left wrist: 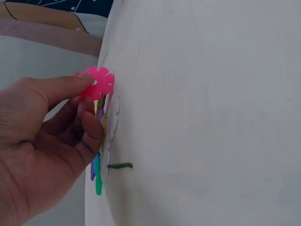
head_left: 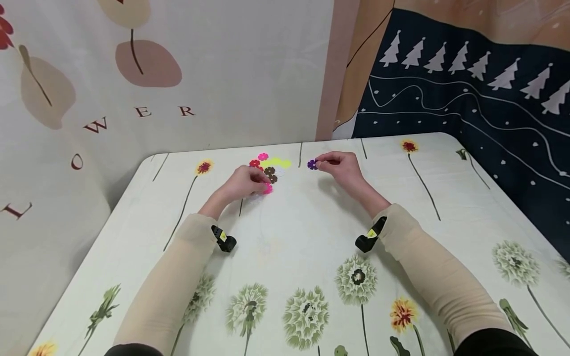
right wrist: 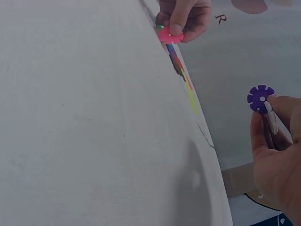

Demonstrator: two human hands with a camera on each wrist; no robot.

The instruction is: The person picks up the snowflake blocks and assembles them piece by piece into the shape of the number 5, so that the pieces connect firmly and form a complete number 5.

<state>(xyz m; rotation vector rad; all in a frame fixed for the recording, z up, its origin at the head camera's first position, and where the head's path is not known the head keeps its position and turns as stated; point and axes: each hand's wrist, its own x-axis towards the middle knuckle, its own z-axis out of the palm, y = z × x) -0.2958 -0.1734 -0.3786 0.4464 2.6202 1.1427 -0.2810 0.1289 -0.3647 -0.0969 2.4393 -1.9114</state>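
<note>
My left hand (head_left: 244, 183) pinches a pink notched plastic disc (head_left: 268, 188) between thumb and fingertips, just in front of a loose pile of similar discs. In the left wrist view the pink disc (left wrist: 100, 83) faces the camera, with a small hole in its middle. Raised above the table at right, my right hand (head_left: 344, 169) holds a purple notched disc (head_left: 312, 164) by its edge. The right wrist view shows a whitish piece (right wrist: 271, 117) against the purple disc (right wrist: 260, 99); whether the two are joined I cannot tell.
Red (head_left: 255, 164), dark brown (head_left: 270, 173) and yellow discs (head_left: 279, 162) lie near the far table edge, between the hands. Another pink disc (head_left: 263, 156) sits behind them. A flower-print cloth covers the table (head_left: 294, 237). Printed curtains (head_left: 249, 74) hang behind it.
</note>
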